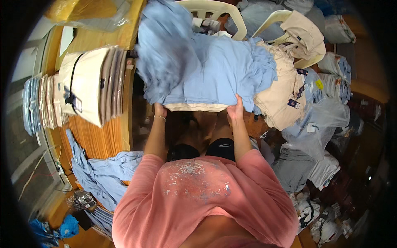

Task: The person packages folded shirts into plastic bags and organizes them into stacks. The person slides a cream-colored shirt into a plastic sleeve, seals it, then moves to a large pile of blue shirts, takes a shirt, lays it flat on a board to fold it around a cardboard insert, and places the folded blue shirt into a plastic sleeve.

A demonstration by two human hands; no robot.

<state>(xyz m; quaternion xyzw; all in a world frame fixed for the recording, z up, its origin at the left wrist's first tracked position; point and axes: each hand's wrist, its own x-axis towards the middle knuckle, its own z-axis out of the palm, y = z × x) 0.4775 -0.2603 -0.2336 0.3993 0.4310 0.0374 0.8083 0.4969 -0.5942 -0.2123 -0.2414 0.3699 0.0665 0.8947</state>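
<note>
A light-blue cloth garment (219,62) spreads in front of me over cream garments, and a cream edge (198,107) shows beneath its near side. My left hand (160,110) is closed on the near left corner, its fingers partly under the cloth. At the near right corner, my right hand (235,109) grips the same garment, thumb on top. The blue cloth is bunched and smeared by motion at the left. To the right lie cream garments (281,87) with dark tags (294,103) on them.
Bagged, folded cream garments (89,82) stand on a wooden table (103,132) at left. White plastic chairs (237,20) stand at the back, one with a cream garment (304,35) over it. Clear plastic bags (318,122) and grey clothes (293,165) lie at right.
</note>
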